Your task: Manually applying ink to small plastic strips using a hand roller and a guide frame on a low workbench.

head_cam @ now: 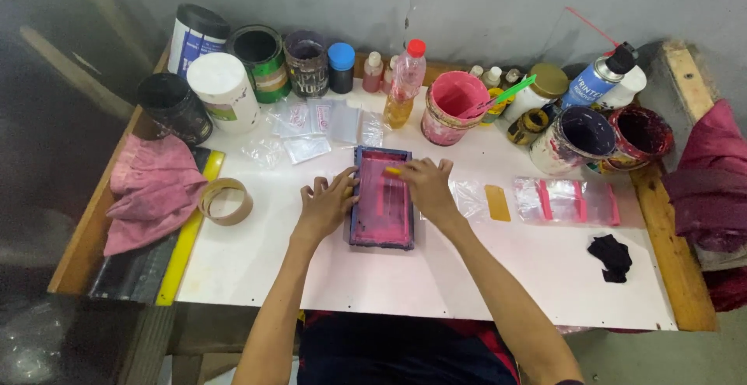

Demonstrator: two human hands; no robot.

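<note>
Against grey wall (pixel 498 11), cluttered white table (pixel 405 276), wooden edges

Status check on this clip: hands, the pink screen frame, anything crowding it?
Left hand steadying the small screen frame at its left edge. Right hand pressing a yellow scraper on the pink mesh. Plastic bags and tape roll nearby, none touching the frame.

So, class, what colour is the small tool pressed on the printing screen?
Yellow: the small squeegee under the right hand, seen clearest in the head view.
</note>
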